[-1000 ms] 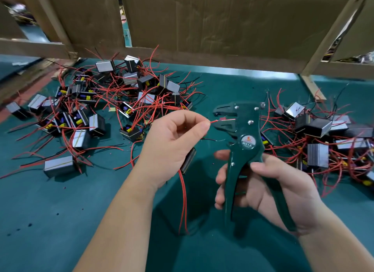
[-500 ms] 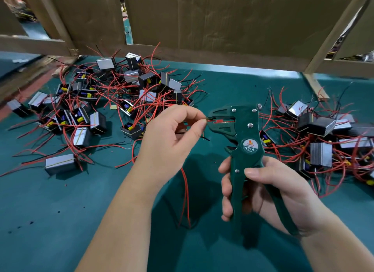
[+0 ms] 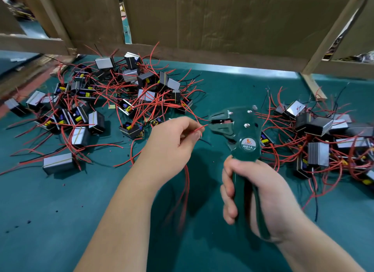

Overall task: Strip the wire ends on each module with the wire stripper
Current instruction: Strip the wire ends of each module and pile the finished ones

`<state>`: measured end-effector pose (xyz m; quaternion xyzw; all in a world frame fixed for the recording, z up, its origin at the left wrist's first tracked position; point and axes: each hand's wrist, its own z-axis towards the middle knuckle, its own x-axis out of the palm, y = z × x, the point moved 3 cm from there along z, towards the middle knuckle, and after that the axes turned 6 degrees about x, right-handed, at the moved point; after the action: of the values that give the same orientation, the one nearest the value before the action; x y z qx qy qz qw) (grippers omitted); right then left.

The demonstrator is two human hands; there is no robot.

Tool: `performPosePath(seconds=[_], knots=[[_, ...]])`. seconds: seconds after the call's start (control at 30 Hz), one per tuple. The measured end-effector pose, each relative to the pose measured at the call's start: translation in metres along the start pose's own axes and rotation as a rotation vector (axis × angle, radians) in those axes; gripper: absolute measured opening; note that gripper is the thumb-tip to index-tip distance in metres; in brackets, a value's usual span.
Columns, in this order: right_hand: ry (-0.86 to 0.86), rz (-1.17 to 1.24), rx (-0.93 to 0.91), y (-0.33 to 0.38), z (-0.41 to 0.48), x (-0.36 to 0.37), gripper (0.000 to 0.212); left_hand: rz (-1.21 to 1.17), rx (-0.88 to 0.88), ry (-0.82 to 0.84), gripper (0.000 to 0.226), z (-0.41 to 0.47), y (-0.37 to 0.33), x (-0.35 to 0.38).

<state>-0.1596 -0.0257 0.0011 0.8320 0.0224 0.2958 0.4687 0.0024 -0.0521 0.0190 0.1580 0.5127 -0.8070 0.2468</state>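
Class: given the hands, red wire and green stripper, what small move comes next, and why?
Probably relax the right hand on the wire stripper: its handles look squeezed, and the red wire pinched by the left hand ends at its mouth. Whether it's stripped is unclear.

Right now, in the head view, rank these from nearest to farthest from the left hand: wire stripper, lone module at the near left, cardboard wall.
1. wire stripper, just right of the left hand.
2. lone module, well off to its left.
3. cardboard wall, upright at the back.
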Motion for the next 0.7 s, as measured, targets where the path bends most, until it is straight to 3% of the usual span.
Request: performPosePath(seconds=[0.07,0.13,0.23,0.37,0.5,0.6,0.7], knots=[[-0.035,0.012,0.001,0.001,0.002,0.0,0.035,0.033,-0.039,0.04,0.01,0.001,0.003,0.003],[0.074,0.077,0.008,0.005,0.002,0.0,0.037,0.005,-0.06,0.02,0.014,0.002,0.004,0.003],[0.198,0.195,-0.032,0.012,0.001,-0.006,0.054,-0.225,-0.126,-0.117,0.024,0.004,0.005,-0.005],[0.17,0.215,0.014,0.01,0.002,-0.009,0.065,-0.466,-0.164,-0.217,0.019,0.005,0.004,-0.009],[0.263,0.183,0.095,0.006,0.0,-0.002,0.063,-0.493,-0.131,-0.252,0.017,0.004,0.003,-0.009],[0.4,0.137,0.076,0.004,-0.005,0.004,0.056,-0.477,-0.106,-0.267,0.018,0.004,0.002,-0.009],[0.423,0.105,0.054,0.003,-0.006,0.006,0.054,-0.455,-0.076,-0.244,0.021,0.004,0.0,-0.009]])
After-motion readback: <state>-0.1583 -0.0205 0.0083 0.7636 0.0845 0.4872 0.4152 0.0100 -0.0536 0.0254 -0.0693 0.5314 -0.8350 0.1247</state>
